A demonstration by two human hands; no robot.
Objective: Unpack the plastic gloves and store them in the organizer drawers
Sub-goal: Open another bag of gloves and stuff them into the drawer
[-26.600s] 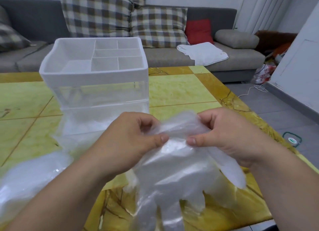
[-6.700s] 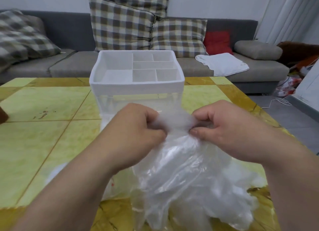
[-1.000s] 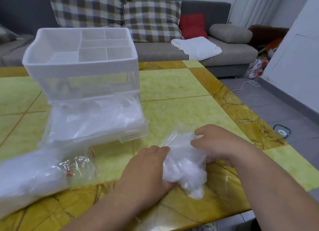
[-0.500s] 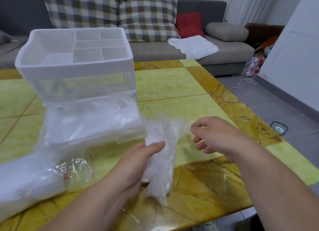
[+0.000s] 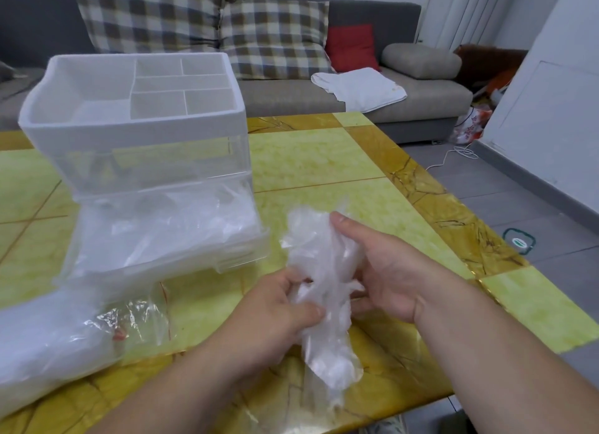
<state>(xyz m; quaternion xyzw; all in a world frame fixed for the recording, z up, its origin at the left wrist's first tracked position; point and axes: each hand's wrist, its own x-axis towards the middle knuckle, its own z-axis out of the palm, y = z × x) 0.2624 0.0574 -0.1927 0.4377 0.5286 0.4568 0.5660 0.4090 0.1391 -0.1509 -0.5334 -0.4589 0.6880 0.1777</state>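
Clear glove packet point(image 5: 48, 346), 8 o'clock, lying on the table point(image 5: 324, 161), part full. Organizer point(image 5: 136, 135), 10 o'clock, upright; lower drawer point(image 5: 194, 255) pulled out toward 5 o'clock, already holding loose gloves. Left hand point(image 5: 275, 317), 6 o'clock, thumb and fingers pinched on the lower half of the glove bundle point(image 5: 324, 271). Bundle held above the table, just right of the drawer front: judged near weightless, limp, slick, apt to spring open and cling; best taken round the crumpled middle and squeezed. Right hand point(image 5: 389, 278), 4 o'clock, palm turned in, thumb over the bundle's top, fingers curled behind.
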